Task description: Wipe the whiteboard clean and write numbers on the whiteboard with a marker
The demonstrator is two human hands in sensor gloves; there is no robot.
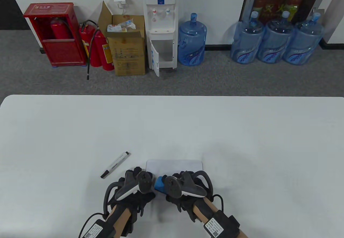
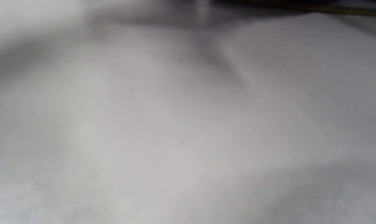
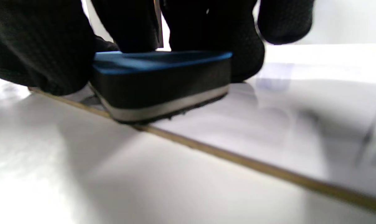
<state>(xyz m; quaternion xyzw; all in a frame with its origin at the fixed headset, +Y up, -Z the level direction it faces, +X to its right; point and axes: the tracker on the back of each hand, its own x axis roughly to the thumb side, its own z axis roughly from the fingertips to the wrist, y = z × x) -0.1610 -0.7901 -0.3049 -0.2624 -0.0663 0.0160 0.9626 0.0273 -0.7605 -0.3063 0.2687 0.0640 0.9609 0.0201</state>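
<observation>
A small whiteboard [image 1: 174, 164] lies flat near the table's front edge, and the part I see is blank. My right hand [image 1: 180, 179] grips a blue-topped eraser [image 1: 160, 184] at the board's near left part. In the right wrist view the fingers [image 3: 50, 46] clamp the eraser [image 3: 163, 84] from both sides, with its felt on the whiteboard [image 3: 268, 124] at the brown edge. My left hand [image 1: 135, 174] lies at the board's left near corner, its fingers mostly hidden under the tracker. A white marker [image 1: 115, 164] with a black cap lies on the table, left of the board.
The white table [image 1: 242, 130] stretches wide behind and to both sides. The left wrist view shows only a blurred white surface, with a brown board edge [image 2: 346, 11] at top right. Beyond the table stand a water dispenser, bottles, a cardboard box and fire extinguishers.
</observation>
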